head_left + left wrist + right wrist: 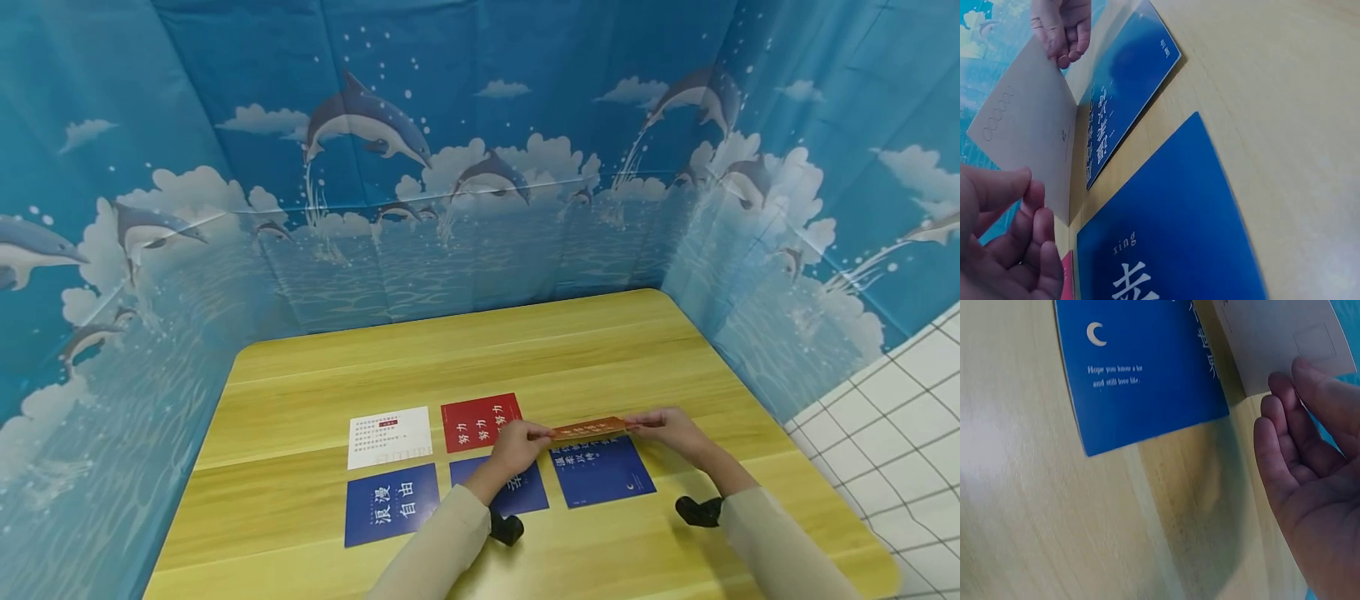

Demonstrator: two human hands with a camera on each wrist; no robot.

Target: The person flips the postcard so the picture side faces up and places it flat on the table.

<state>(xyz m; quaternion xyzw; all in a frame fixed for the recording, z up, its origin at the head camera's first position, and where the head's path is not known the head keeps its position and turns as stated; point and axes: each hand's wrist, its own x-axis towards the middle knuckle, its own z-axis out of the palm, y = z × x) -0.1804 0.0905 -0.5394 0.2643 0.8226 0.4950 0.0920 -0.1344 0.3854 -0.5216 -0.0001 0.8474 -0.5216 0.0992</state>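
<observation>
Between both hands an orange-red postcard (588,428) is held tilted up, its near edge close over the table. My left hand (513,450) pinches its left end between thumb and fingers, while my right hand (670,429) pinches the right end. The postcard's pale back (1029,119) with a row of printed circles faces the left wrist view. Right below it lies a blue card with a moon (1141,369). A blue card (525,493) in the middle is partly hidden under the left forearm. Behind the left hand, a red card (476,421) lies flat.
Further left lie a white card (390,442) with printed lines and another blue card (393,508). All rest on a yellow wood-grain table (300,392) with rounded corners. A dolphin-print curtain (465,167) stands along its back and sides; white tiles (900,417) show at right.
</observation>
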